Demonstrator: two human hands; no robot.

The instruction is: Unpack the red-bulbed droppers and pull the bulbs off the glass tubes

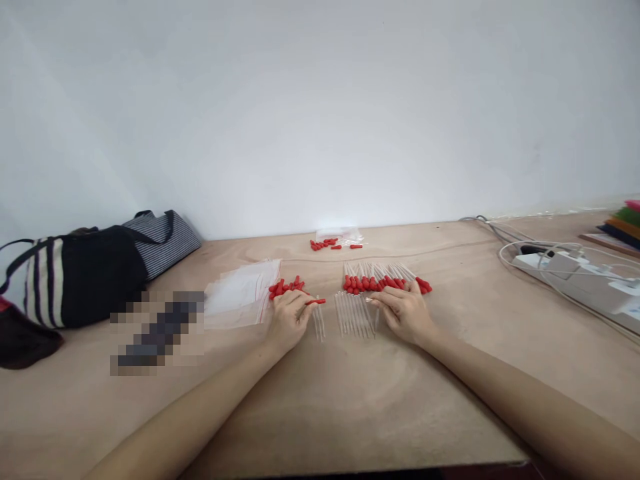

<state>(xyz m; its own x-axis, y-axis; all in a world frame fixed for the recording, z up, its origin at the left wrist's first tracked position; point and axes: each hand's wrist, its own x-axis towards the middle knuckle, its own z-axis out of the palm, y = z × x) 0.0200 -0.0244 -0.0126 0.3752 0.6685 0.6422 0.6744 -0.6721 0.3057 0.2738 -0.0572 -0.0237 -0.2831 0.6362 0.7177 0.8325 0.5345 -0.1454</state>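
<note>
My left hand (pixel 291 318) is closed in a pinch on a red rubber dropper bulb (pixel 317 302), which points to the right. A small heap of the same red bulbs (pixel 285 288) lies just beyond its knuckles, and a few thin glass tubes (pixel 321 328) rest beside its fingertips. Opposite it, my right hand (pixel 407 312) pinches a clear glass dropper tube (pixel 369 300), whose end shows at the fingertips. Next to those fingers lies a row of bare glass tubes (pixel 351 315). Behind this row are several droppers with red bulbs fitted (pixel 365 283), their tubes pointing away.
Clear zip bags (pixel 243 290) lie left of the bulbs. More red bulbs (pixel 324 245) sit by a plastic bag (pixel 345 235) near the wall. Farther left are a blurred-out dark object (pixel 160 333) and cloth bags (pixel 100 277). A power strip (pixel 580 280) with cables stands right.
</note>
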